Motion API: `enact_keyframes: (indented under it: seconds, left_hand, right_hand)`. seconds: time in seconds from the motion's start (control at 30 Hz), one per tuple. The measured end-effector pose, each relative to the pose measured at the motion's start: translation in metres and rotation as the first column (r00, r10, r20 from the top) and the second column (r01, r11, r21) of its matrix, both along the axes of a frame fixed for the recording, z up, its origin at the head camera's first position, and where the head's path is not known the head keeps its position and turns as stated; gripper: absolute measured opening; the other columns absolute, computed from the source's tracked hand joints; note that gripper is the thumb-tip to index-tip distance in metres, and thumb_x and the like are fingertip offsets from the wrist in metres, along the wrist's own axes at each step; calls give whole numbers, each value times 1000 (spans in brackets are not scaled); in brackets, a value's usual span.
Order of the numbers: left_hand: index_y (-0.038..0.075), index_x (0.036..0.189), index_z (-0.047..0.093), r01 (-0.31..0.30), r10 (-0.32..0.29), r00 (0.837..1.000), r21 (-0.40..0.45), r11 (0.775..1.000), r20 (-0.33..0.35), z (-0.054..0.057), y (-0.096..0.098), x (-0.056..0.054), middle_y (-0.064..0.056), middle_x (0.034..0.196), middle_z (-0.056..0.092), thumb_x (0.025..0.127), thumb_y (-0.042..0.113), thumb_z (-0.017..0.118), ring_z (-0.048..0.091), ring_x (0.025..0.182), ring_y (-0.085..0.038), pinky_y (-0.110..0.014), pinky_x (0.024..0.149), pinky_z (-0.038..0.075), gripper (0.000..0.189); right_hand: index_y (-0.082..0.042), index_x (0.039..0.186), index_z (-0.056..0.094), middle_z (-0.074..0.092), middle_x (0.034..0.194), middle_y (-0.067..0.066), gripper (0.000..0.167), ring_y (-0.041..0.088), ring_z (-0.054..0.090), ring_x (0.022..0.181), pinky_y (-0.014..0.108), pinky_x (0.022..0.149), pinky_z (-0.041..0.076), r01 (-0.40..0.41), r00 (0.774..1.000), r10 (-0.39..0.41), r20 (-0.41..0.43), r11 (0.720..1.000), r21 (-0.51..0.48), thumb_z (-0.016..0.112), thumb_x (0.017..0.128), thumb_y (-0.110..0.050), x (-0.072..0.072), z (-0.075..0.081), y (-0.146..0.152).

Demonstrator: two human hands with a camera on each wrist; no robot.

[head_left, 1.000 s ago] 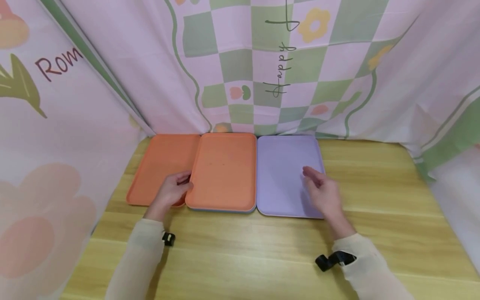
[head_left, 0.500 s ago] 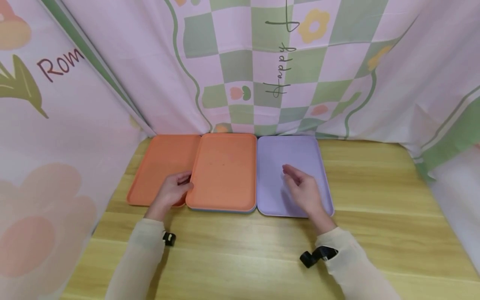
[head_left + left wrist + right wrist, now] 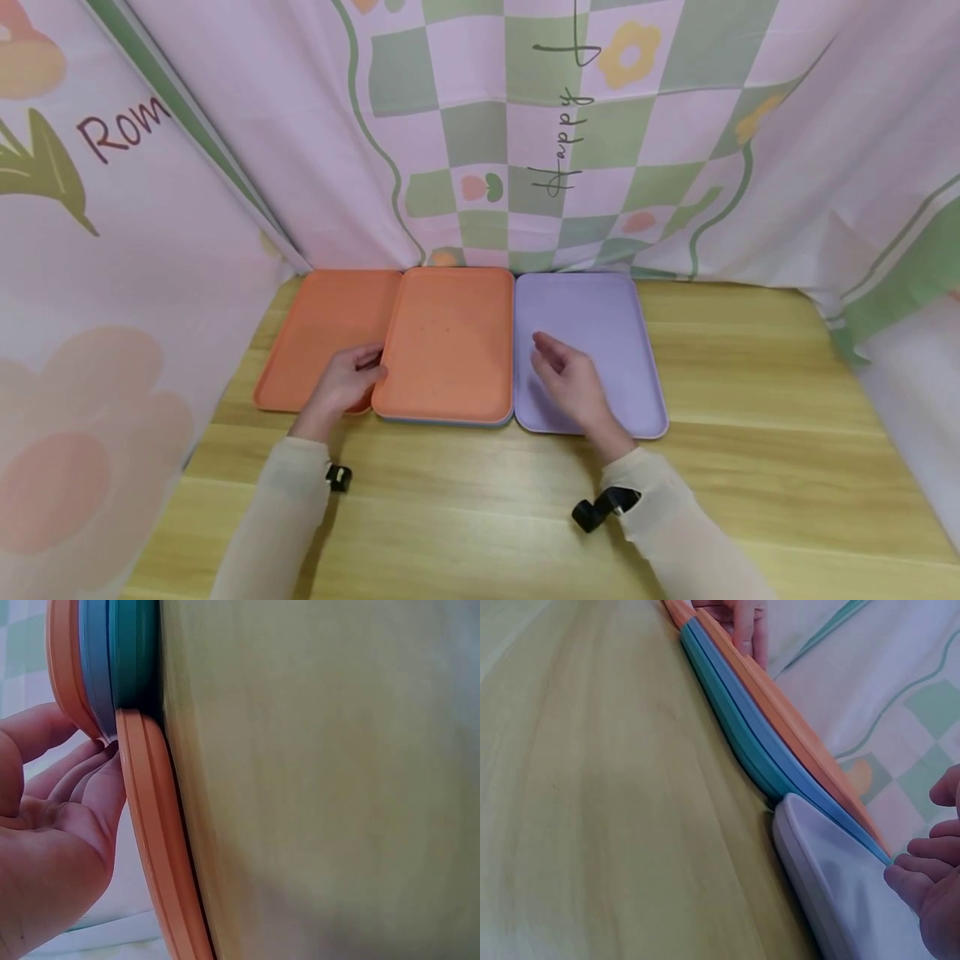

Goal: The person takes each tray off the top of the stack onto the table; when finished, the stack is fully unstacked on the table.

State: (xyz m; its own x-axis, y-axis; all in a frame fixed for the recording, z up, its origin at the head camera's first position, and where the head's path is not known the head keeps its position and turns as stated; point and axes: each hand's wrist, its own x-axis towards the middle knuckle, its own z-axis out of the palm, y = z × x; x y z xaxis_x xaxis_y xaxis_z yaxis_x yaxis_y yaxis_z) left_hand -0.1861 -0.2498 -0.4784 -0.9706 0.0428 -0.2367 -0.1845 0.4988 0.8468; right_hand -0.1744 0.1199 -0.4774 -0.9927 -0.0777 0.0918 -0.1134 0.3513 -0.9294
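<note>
Three tray spots line the back of the table. In the middle is a stack: an orange tray (image 3: 450, 350) over a blue tray (image 3: 757, 724) and a teal tray (image 3: 135, 656). My left hand (image 3: 348, 379) pinches the stack's left edge, thumb at the orange rim and fingertips lower by the blue edge; how far under they reach is hidden. Beneath that hand lies another orange tray (image 3: 337, 317), on the left. To the right lies a purple tray (image 3: 607, 325). My right hand (image 3: 573, 383) is over it, fingers loosely bent, holding nothing, near the stack's right edge.
The wooden table (image 3: 465, 508) stretches in front of the trays and to their right. A patterned curtain (image 3: 480, 133) hangs directly behind the trays, and more cloth (image 3: 150, 275) stands at the left side.
My right hand has moved left across the purple tray, from its right edge toward the middle stack. The left hand and the trays stay in place.
</note>
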Motion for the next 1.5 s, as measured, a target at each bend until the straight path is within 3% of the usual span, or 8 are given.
enact_keyframes:
  seconds: [0.17, 0.3, 0.53, 0.7, 1.03, 1.5]
  left_hand:
    - [-9, 157, 48, 8, -8, 1000, -6, 1000, -5, 0, 0, 0, -32, 160, 51, 106, 5, 62, 49, 152, -45, -56, 122, 46, 55]
    - [-8, 158, 48, 1, -1, 1000, -6, 1000, 3, 0, 0, 0, -31, 160, 51, 107, 5, 62, 49, 152, -44, -55, 122, 46, 55]
    - [-6, 159, 47, -2, 2, 1000, -15, 1000, 6, 0, 0, 1, -30, 160, 52, 107, 6, 62, 50, 152, -42, -54, 123, 46, 55]
    - [-7, 158, 48, -1, 1, 1000, -25, 1000, 1, 0, 0, 1, -30, 159, 53, 107, 6, 62, 51, 151, -42, -54, 122, 46, 55]
    - [-6, 159, 47, -1, 1, 1000, -35, 999, 10, 3, 1, 3, -30, 160, 51, 108, 7, 61, 50, 152, -43, -54, 122, 47, 55]
    - [-8, 158, 48, 23, -23, 1000, -30, 999, 0, 3, 1, 1, -31, 160, 51, 107, 7, 62, 49, 152, -44, -55, 123, 45, 55]
  right_hand:
    - [13, 150, 55, 59, 152, 30, 48, 44, 62, 138, 47, 114, 53, -28, 999, 28, 16, 1000, 13, 62, 105, -3, -1, -6, -13]
    - [12, 151, 54, 58, 153, 30, 51, 45, 63, 137, 51, 117, 52, -34, 999, 33, 14, 998, 50, 63, 105, -6, -2, -11, -21]
    - [13, 150, 55, 62, 149, 30, 52, 42, 69, 129, 51, 111, 56, 2, 1000, -2, 4, 999, 52, 66, 102, -4, -4, -18, -33]
    - [15, 148, 55, 62, 146, 31, 53, 42, 68, 132, 49, 110, 57, 25, 1000, -24, -18, 999, 40, 67, 100, -3, -6, -24, -38]
    - [5, 156, 52, 62, 148, 31, 66, 45, 61, 140, 54, 118, 51, 41, 999, -36, -25, 973, 226, 72, 96, -11, 0, -27, -46]
    - [9, 150, 58, 63, 145, 31, 53, 47, 66, 130, 56, 110, 56, 102, 985, -70, -154, 973, 208, 64, 97, 1, 6, -28, -51]
